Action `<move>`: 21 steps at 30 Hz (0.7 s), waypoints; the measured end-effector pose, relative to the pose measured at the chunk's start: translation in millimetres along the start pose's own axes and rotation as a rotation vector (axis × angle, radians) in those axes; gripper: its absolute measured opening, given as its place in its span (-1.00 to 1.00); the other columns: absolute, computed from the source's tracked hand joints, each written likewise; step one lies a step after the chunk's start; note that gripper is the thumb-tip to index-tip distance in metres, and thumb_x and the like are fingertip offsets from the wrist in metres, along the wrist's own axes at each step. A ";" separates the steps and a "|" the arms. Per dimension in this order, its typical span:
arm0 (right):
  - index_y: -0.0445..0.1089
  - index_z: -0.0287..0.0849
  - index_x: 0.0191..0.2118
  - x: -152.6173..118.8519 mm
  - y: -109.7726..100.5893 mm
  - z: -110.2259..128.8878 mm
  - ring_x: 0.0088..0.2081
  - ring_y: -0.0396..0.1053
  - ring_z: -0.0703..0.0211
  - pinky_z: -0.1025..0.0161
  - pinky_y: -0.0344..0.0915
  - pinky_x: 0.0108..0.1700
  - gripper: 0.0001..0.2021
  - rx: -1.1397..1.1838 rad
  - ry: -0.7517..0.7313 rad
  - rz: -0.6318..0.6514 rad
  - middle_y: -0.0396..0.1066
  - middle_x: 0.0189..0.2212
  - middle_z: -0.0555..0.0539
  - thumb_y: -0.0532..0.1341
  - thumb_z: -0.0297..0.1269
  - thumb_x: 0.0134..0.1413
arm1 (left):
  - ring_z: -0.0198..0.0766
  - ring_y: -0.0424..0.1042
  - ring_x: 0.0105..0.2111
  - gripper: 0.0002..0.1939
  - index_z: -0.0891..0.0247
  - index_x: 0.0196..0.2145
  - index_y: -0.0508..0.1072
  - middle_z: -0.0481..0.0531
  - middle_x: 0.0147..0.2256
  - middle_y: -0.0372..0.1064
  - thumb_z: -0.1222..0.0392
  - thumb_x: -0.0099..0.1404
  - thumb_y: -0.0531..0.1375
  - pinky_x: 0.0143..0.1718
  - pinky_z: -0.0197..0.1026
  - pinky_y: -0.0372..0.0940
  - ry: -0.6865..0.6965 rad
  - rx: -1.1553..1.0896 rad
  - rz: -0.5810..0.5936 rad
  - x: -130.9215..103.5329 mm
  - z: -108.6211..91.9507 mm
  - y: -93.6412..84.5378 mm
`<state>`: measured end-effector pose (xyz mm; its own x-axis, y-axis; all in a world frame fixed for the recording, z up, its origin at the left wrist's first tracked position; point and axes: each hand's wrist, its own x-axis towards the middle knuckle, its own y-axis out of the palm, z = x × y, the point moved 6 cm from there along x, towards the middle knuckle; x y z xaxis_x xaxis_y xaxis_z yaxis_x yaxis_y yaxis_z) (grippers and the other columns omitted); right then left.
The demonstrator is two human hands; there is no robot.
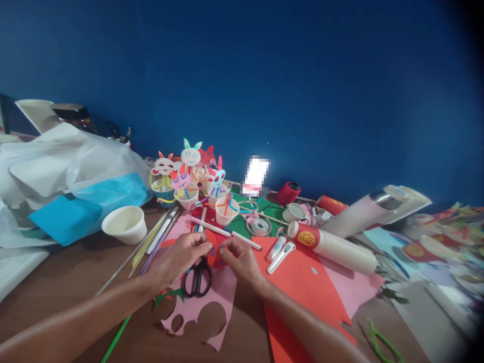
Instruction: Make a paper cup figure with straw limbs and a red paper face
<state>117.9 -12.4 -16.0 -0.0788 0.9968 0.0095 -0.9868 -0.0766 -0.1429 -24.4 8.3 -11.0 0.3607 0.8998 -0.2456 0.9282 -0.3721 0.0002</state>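
Note:
Between my two hands is a red paper cutout [214, 256] with small dark and blue marks. My left hand [191, 252] pinches its left side, and my right hand [240, 257] pinches its right side. Black-handled scissors [197, 282] lie just below, their blades hidden under the cutout and my left hand. Beneath them is a pink paper sheet [212, 297] with round holes cut out. Behind my hands stands a paper cup [226, 210] with coloured strips in it. A white marker [210, 226] lies just above my fingers.
Cups with paper animal faces [191, 156] stand behind. At left are an empty paper cup [124, 225] and plastic bags [75, 161]. A stack of cups [348, 252], a white cutter [281, 258], red paper [302, 297] and a tape roll [260, 226] lie to the right.

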 end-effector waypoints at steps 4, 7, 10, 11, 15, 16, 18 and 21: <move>0.36 -0.20 -0.42 -0.1 -0.9 -2.9 -0.49 0.33 0.25 0.33 0.26 -0.42 -0.86 0.008 0.012 -0.005 0.38 -0.53 0.01 0.16 -0.25 0.05 | -0.43 0.08 -0.67 -0.78 0.27 -0.50 0.31 -0.19 -0.62 0.15 0.06 0.13 0.16 -0.61 -0.33 -0.06 0.004 -0.016 0.016 -0.2 0.2 0.4; 0.37 -0.20 -0.42 -0.2 -0.8 -4.7 -0.48 0.34 0.24 0.32 0.27 -0.41 -0.85 -0.009 0.015 -0.005 0.39 -0.52 0.00 0.16 -0.24 0.06 | -0.43 0.07 -0.66 -0.80 0.28 -0.48 0.32 -0.20 -0.63 0.13 0.08 0.12 0.16 -0.61 -0.33 -0.07 0.000 0.004 0.014 0.2 0.6 0.4; 0.36 -0.20 -0.42 -0.6 0.1 -3.9 -0.48 0.33 0.24 0.31 0.27 -0.41 -0.85 -0.003 0.025 -0.010 0.38 -0.53 0.00 0.18 -0.23 0.04 | -0.43 0.06 -0.66 -0.82 0.27 -0.50 0.31 -0.20 -0.66 0.11 0.11 0.11 0.15 -0.61 -0.33 -0.09 -0.002 0.030 0.010 -0.4 -1.0 1.1; 0.36 -0.20 -0.43 -0.7 0.4 -2.9 -0.48 0.33 0.24 0.31 0.27 -0.41 -0.85 0.007 0.028 -0.011 0.38 -0.53 0.00 0.19 -0.23 0.03 | -0.42 0.05 -0.66 -0.83 0.27 -0.51 0.30 -0.20 -0.66 0.11 0.12 0.11 0.15 -0.61 -0.33 -0.09 -0.003 0.034 0.008 -0.7 -1.5 1.4; 0.35 -0.19 -0.41 -0.1 0.4 2.2 -0.46 0.31 0.24 0.32 0.26 -0.39 -0.81 0.085 0.020 0.028 0.36 -0.51 0.01 0.19 -0.16 0.03 | -0.42 0.04 -0.67 -0.81 0.26 -0.53 0.28 -0.19 -0.66 0.10 0.11 0.12 0.13 -0.62 -0.33 -0.10 0.003 0.038 -0.006 -0.5 -1.6 0.4; 0.36 -0.19 -0.39 0.5 -1.2 3.2 -0.46 0.30 0.25 0.33 0.25 -0.38 -0.78 0.095 0.010 0.030 0.35 -0.51 0.02 0.18 -0.12 0.05 | -0.42 0.04 -0.67 -0.81 0.26 -0.53 0.27 -0.19 -0.66 0.10 0.11 0.13 0.13 -0.63 -0.33 -0.10 0.004 0.037 -0.011 0.1 -0.9 -0.5; 0.38 -0.18 -0.37 2.5 -6.6 4.5 -0.45 0.27 0.25 0.33 0.24 -0.36 -0.70 0.089 -0.014 0.006 0.32 -0.51 0.02 0.12 -0.03 0.10 | -0.42 0.05 -0.68 -0.81 0.25 -0.53 0.28 -0.19 -0.66 0.11 0.10 0.13 0.12 -0.63 -0.33 -0.11 0.008 0.036 -0.022 1.4 0.6 -2.2; 0.39 -0.18 -0.39 5.3 -13.6 4.5 -0.41 0.26 0.23 0.32 0.22 -0.34 -0.62 0.077 -0.021 -0.039 0.30 -0.50 0.01 0.06 0.04 0.13 | -0.43 0.04 -0.68 -0.83 0.26 -0.51 0.29 -0.18 -0.66 0.12 0.10 0.12 0.11 -0.63 -0.33 -0.11 0.012 0.043 -0.029 2.5 1.6 -3.6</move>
<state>130.2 -6.2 -9.6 -0.0420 0.9985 0.0348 -0.9971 -0.0397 -0.0656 -26.9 11.6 -13.2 0.3354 0.9127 -0.2335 0.9334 -0.3555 -0.0487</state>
